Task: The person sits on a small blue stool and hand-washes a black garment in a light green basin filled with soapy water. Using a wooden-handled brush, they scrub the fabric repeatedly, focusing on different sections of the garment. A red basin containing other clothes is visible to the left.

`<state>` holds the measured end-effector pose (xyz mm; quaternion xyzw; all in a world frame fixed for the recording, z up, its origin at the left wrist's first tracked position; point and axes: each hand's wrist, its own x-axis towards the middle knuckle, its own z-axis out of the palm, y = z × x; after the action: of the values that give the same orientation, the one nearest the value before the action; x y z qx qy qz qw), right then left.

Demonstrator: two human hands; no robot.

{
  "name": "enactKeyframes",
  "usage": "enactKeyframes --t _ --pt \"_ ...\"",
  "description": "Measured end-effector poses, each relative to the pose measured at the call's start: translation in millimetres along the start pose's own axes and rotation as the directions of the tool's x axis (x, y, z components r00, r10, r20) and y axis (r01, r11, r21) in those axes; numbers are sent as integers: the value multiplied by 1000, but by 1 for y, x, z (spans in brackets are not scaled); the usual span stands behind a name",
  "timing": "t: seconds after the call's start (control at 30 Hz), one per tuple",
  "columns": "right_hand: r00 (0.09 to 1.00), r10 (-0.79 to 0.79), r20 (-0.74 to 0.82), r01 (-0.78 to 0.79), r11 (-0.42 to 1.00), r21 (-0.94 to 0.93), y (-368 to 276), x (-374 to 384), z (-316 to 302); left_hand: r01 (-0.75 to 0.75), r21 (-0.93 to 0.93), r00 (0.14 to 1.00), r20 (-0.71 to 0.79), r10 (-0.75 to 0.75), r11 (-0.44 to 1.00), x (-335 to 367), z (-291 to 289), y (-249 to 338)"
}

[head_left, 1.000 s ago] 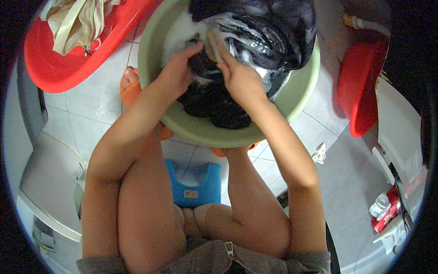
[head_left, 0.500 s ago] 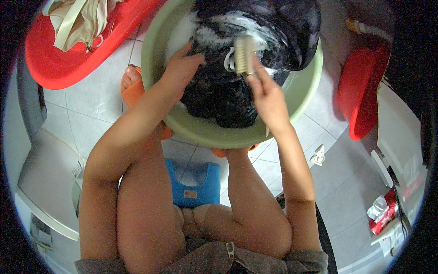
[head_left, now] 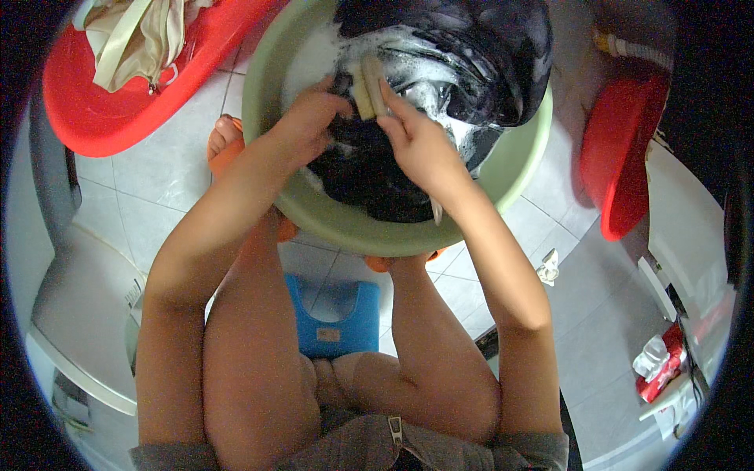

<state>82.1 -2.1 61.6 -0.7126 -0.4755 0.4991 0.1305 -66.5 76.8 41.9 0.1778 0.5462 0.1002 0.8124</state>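
A wet black cloth item (head_left: 369, 180), streaked with white suds, fills much of a pale green basin (head_left: 345, 235). Whether it is a garment or a bag I cannot tell. My right hand (head_left: 420, 145) grips a scrub brush (head_left: 367, 88) with pale bristles, tilted on its side over the soapy cloth and pointing toward my left hand. My left hand (head_left: 314, 122) is closed on the cloth at the basin's left side, thumb toward the brush. Its fingertips are partly hidden in the dark folds.
At upper left a red tub (head_left: 102, 118) holds a cream fabric item (head_left: 137, 47). Another red basin (head_left: 624, 157) leans at the right, below a pale hose (head_left: 640, 51). A blue plastic stool (head_left: 338, 334) stands between my legs. A crumpled white scrap (head_left: 548, 267) lies on the tiles.
The brush has moved left across the cloth, toward my left hand, and turned onto its side. My left hand stays near the same spot, its fingers drawn in more.
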Motion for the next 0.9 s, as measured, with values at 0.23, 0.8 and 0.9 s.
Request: enactKeyframes --t 0.23,0.8,0.9 --pt "999 12 -53 -17 996 -92 -13 7 4 -44 -4 999 30 44 999 9 -6 -19" --pt "962 254 104 -257 966 14 43 -122 -18 -215 -86 956 -221 192 973 -33 9 -26" --pt "960 249 124 -267 952 152 35 -127 -1 -12 -159 966 -258 -30 987 -60 31 -29"
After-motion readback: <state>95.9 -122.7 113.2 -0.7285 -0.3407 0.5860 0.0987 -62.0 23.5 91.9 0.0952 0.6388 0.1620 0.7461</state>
